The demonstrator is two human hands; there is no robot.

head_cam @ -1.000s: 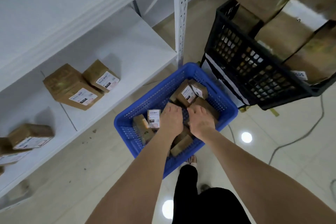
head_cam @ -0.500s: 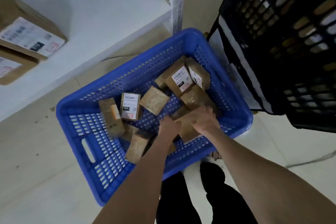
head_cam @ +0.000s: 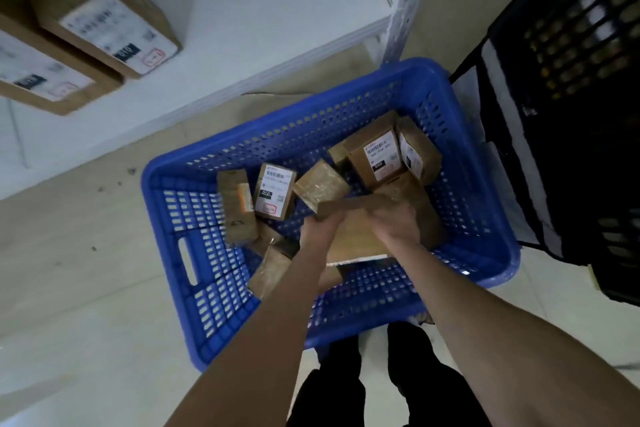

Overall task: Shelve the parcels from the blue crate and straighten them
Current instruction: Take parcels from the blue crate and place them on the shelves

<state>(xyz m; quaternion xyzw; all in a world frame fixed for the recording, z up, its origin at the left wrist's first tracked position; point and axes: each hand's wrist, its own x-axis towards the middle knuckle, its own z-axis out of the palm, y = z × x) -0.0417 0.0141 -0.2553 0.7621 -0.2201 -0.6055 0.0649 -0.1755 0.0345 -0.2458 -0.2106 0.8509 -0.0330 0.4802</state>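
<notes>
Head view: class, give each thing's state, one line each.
blue crate: on floor, parcels inside
brown parcel: in the crate, gripped by both hands
left hand: grips brown parcel
right hand: grips brown parcel
labelled parcel: loose in crate, label up
shelf parcels: two, side by side, labels up

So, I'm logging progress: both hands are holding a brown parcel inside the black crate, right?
No. The left hand and right hand hold the brown parcel inside the blue crate, not the black crate, which stands beside it. The head view shows this.
</notes>
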